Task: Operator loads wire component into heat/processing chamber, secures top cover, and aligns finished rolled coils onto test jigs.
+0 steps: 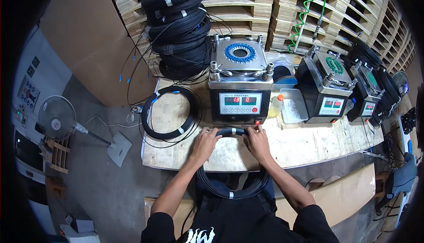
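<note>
A coil of black cable point(250, 193), bound with white tape, hangs partly over the table's front edge and reaches down in front of my body. My left hand point(205, 145) has its fingers closed around the coil's far left part. On the far right part, my right hand point(258, 143) grips the same coil. Just beyond both hands stands a polishing machine point(240, 84) with a lit red display. Blue connectors form a ring point(240, 53) on its top plate. Left of my left hand, another black cable coil point(191, 119) lies flat on the table.
A tall stack of cable coils point(179, 35) rises at the back left. Right of the near machine are a bottle with an orange cap point(276, 105), a clear tray point(293, 106) and another machine point(324, 86) with green connectors. A fan point(56, 118) stands left on the floor; wooden pallets point(229, 11) back the table.
</note>
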